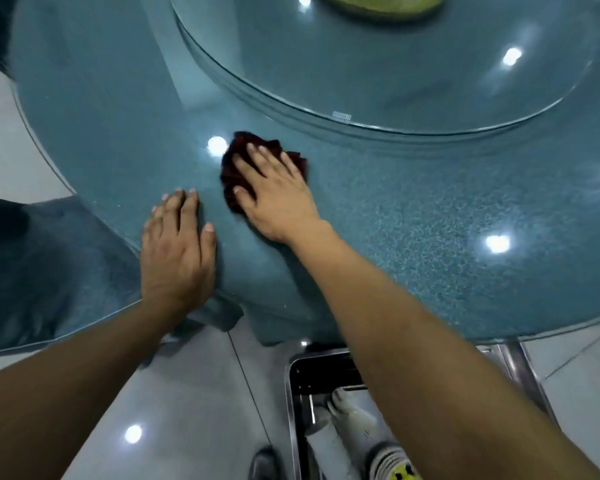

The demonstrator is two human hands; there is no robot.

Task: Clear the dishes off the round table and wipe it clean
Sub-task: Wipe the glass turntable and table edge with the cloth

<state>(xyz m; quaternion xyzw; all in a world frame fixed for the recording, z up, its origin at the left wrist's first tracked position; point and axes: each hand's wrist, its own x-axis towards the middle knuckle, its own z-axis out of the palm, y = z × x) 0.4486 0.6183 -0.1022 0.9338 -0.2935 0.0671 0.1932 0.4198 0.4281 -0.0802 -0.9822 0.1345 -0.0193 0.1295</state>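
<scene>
Wiping stage of the task, seen from the head camera. The right hand (274, 192) lies flat, fingers spread, pressing a crumpled dark-red cloth (238, 174) against the speckled blue-green glass-topped round worktop (413, 216); the palm-down hold is not a pinch but a press, which probably keeps the whole rag in contact with the surface as it is pushed. The cloth sits on the outer ring of the worktop, just short of the raised clear glass turntable (378, 81) at its centre. The left hand (177, 251) rests open and empty near the worktop's near edge, just beside the right hand — judged to brace the body while the other arm reaches forward. The ring in view carries no dishes, so clearing looks largely done here; a yellow-green object (378, 3), cut off by the frame, remains on the turntable and cannot be identified. Below the edge, on the grey tiled floor (187, 393), stands a metal trolley (298, 375) holding what appear to be stacked white dishes (354, 417) — likely placed close for short carrying.
</scene>
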